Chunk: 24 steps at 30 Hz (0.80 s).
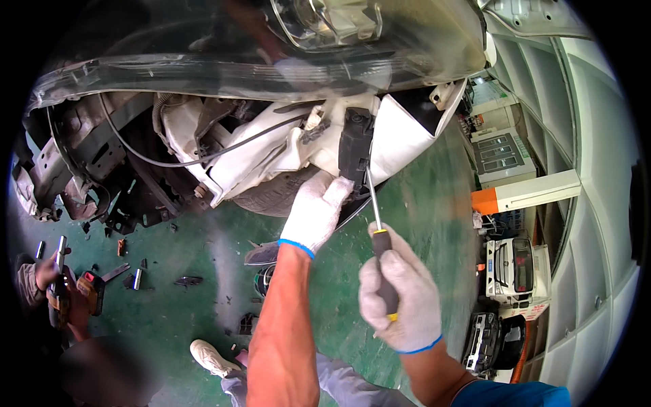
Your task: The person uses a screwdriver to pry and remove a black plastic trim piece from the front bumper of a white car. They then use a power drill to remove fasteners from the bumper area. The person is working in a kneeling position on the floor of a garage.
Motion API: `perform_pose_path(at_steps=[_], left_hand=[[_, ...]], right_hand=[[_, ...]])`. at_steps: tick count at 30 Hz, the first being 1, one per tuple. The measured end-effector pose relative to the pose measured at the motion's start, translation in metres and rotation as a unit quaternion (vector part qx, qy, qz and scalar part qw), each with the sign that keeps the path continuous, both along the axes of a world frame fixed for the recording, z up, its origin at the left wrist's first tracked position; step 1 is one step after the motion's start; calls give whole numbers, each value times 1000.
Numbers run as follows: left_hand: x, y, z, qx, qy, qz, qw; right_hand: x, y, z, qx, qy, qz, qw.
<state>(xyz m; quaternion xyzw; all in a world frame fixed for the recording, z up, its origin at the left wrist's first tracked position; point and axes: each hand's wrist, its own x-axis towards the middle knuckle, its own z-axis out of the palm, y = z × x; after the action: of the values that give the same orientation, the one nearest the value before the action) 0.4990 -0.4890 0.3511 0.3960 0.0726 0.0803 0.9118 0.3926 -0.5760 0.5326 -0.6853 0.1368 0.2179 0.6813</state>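
My right hand [407,295], in a white glove with a blue cuff, is closed round the dark handle of a screwdriver [377,207]. The metal shaft points up, its tip against the edge of a black plastic bracket [354,146], beside a white body panel [399,139]. My left hand [313,214], gloved alike, is closed on the lower end of this bracket, its thumb showing and some fingers hidden behind. The bracket sits on the opened front corner of a car, under a dark bumper or body panel [224,78] that bears a headlight [329,24].
A black cable [183,164] hangs across the exposed white metal, with a tyre [268,195] behind. At left, another person's hands hold a power tool [88,288]. Broken pieces [188,280] and a socket [137,279] lie on the green floor. Vehicles [508,271] stand at right.
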Motion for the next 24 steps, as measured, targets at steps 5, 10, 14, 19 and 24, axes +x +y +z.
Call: perform_pose_path(at_steps=[5, 10, 14, 19, 24], left_hand=[[-6, 9, 12, 61, 31, -43, 997], [3, -1, -4, -5, 5, -28, 1000], [1, -7, 0, -90, -13, -15, 996], [-30, -18, 24, 100, 46, 112, 988], [-55, -8, 75, 26, 0, 281, 959]], right_hand=[[31, -31, 35, -123, 5, 94, 988], [62, -39, 62, -195, 13, 178, 964], [90, -52, 69, -230, 4, 264, 937], [106, -71, 57, -267, -37, 331, 904], [104, -67, 66, -346, -118, 379, 851]])
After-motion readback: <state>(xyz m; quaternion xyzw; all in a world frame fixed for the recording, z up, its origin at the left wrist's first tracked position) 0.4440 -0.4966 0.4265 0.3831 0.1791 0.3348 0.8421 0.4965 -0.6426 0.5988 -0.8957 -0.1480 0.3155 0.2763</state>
